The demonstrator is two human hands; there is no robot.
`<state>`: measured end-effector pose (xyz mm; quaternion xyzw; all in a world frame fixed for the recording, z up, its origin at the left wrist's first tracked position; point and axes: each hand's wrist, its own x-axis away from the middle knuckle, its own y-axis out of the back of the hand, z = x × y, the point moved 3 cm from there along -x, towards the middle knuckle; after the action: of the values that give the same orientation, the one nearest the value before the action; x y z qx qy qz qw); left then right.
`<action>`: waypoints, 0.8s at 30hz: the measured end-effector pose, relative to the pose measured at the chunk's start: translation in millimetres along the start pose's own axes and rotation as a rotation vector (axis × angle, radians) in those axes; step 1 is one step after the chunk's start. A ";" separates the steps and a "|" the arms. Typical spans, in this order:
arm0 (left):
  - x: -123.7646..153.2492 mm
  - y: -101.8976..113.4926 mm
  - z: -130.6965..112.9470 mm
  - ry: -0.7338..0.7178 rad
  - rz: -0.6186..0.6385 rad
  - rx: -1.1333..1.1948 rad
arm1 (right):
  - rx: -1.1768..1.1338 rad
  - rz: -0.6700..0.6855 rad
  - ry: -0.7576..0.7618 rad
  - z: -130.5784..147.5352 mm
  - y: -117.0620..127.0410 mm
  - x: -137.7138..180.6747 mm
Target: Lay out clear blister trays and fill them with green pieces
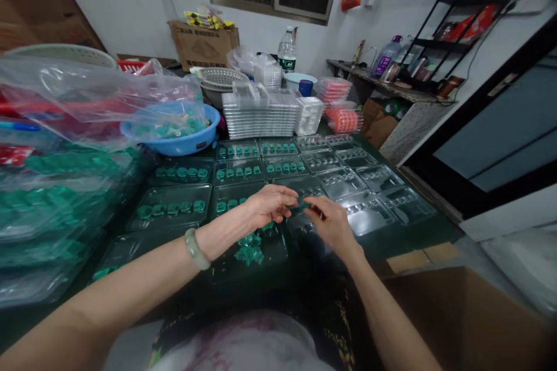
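Over the middle of the table my left hand (273, 207), with a pale green bangle (196, 249) at its wrist, meets my right hand (331, 221). Between their fingertips is a small green translucent plastic piece (301, 203); both hands appear to pinch it, though blur hides its exact shape. Under my left hand lies a loose heap of green pieces (249, 252) on a clear tray. Clear plastic blister trays (174, 192) stand in rows around the hands. Those to the left and at the back hold rows of green pieces (183, 171); those at the right (365, 208) look unfilled.
At the left, stacked trays of green pieces (47, 203) rise beside a blue basin (174, 148) holding more. Behind stand stacked clear trays (260, 116), a water bottle (287, 52) and pink packs (343, 119). An open cardboard box (461, 313) sits at the lower right.
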<state>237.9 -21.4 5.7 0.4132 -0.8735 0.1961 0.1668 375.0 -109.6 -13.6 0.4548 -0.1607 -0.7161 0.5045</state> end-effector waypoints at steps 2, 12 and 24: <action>8.5 12.0 -9.0 -0.062 -0.041 -0.003 | 0.030 -0.030 -0.062 -23.4 -0.7 -13.1; 63.0 94.8 -17.1 -0.334 -0.235 -0.133 | 0.192 0.204 -0.019 -65.0 -36.8 -55.5; 72.1 115.3 1.7 -0.465 -0.308 -0.677 | 0.531 0.460 0.059 -44.7 -45.0 -58.3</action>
<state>103.5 -2.5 13.4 0.4940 -0.8310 -0.2265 0.1189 390.0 -28.9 -40.0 0.5426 -0.4247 -0.5035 0.5213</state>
